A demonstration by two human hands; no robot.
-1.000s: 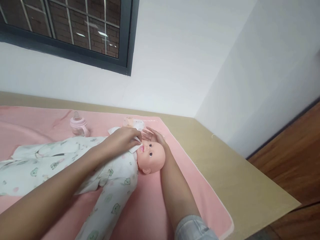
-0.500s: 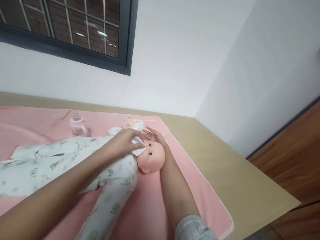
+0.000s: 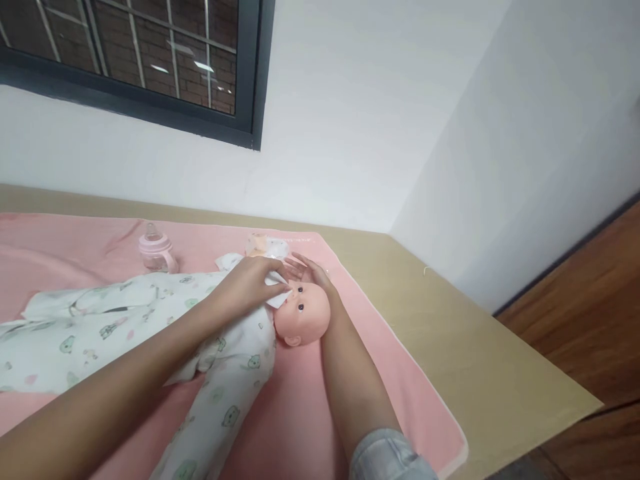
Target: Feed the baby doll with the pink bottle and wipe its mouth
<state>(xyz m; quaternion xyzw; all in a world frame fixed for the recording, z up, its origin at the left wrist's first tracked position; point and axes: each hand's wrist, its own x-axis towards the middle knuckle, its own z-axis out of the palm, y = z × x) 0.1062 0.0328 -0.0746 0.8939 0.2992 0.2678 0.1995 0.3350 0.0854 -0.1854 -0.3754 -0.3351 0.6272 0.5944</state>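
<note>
1. While the bottle (image 3: 157, 252) stands beyond the doll (image 3: 240, 337), the left hand (image 3: 250, 280) pinches a tissue (image 3: 280, 297) at its face.
2. A packet (image 3: 273, 248) lies past that hand.
3. Lettering (image 3: 300, 239) on the mat (image 3: 400, 393) is too faint to read.
4. The doll's head lies between tissue and right wrist; the right hand (image 3: 306, 269) is loosely spread beyond.

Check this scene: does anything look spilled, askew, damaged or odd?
Nothing stands out. The pink-and-clear baby bottle stands upright with no spill visible, and the bald, peach-coloured doll lies on the pink cloth blanket, which shows only slight creases.
</note>
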